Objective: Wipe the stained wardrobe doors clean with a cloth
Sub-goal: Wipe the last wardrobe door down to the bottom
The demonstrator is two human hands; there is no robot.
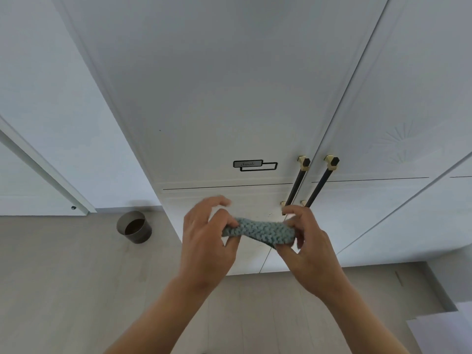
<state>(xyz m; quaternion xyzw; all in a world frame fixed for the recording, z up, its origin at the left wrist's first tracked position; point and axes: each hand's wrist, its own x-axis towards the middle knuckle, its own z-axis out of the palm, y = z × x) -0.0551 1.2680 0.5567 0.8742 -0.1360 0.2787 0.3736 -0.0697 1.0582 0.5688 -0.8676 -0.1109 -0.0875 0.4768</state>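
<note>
In front of the white panelled wardrobe doors [204,98], a folded blue-grey knitted cloth [258,229] is held up between both hands, a little below the middle of the view. Its 9 o'clock end is pinched by the left hand [207,241], and its 3 o'clock end is gripped by the curled fingers of the right hand [310,249]. Whether the cloth touches the door cannot be told. Two dark bar handles with brass-coloured ends [297,185] are seen at 1 o'clock of the cloth, and a small silver nameplate [247,164] at 12 o'clock. A grey cylindrical bin [134,227] is set on the pale wooden floor [76,277] at 9 o'clock, well apart from the hands.
</note>
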